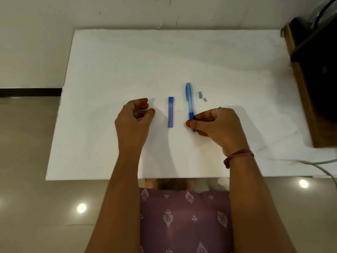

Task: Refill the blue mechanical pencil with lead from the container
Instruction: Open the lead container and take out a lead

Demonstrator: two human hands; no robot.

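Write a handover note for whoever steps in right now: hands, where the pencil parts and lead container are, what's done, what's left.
Left hand: loosely curled above the white board, holding nothing, left of the lead container.
Right hand: pinches the blue mechanical pencil at its grip end; the pencil lies pointing away, tip toward you.
Lead container: flat on the board between the hands; whether it is open is unclear.
Small blue cap and tiny grey piece, likely the eraser: lying right of the pencil.
Done: apparently the cap and eraser are off.
Left: take lead from the container, feed it into the pencil, refit both pieces.
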